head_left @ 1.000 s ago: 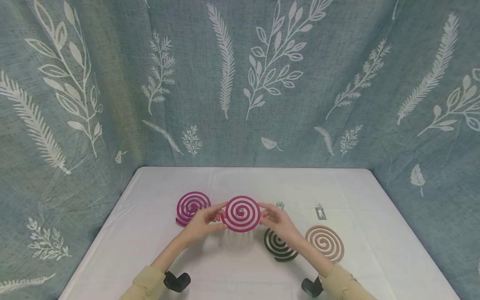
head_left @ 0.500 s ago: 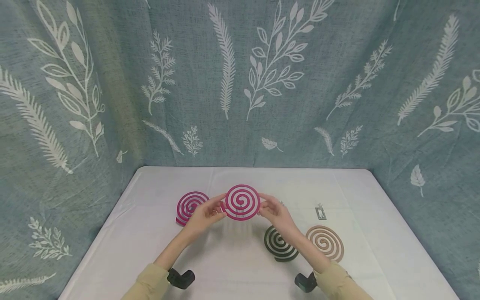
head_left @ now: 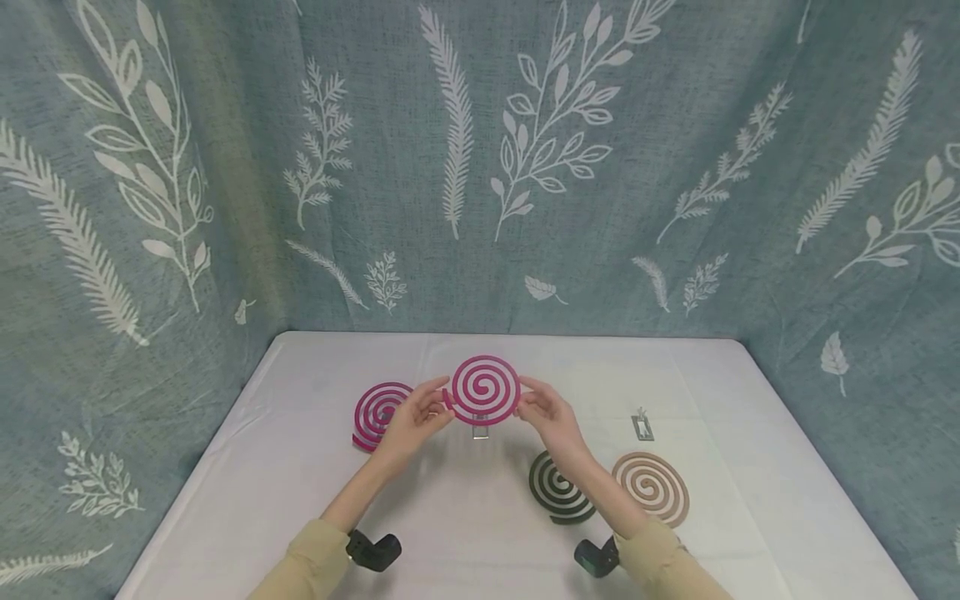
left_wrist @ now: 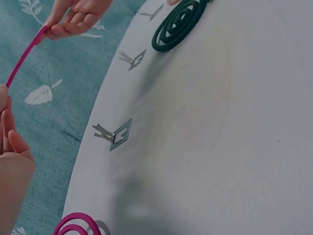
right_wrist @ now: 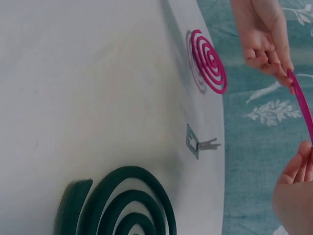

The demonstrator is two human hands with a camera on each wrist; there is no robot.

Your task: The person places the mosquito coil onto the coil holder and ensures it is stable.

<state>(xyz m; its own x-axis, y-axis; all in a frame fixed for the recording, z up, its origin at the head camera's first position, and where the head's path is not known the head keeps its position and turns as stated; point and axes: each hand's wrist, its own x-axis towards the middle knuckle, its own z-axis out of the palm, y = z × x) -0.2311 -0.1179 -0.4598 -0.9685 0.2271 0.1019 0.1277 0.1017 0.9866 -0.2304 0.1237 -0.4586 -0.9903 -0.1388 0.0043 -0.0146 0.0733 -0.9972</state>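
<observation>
Holding a pink spiral coil [head_left: 482, 387] between 2 hands, raised above a white table [head_left: 465, 517].

The left hand [head_left: 411, 421] and right hand [head_left: 551, 417] are nearly closed, fingertips and thumbs pinching opposite sides of its outer ring. It is probably light and stiff but brittle; those rims seem the safest hold, with even pressure and no twisting. In the head view, a metal stand [left_wrist: 115, 137] shows just below it. Another pink coil [head_left: 382, 414] lies by the left hand; a dark green coil [head_left: 558, 480] and a tan coil [head_left: 647, 483] lie near the right forearm. Bare tabletop opens between the forearms; the far edge meets a leaf-patterned curtain [head_left: 480, 283].
</observation>
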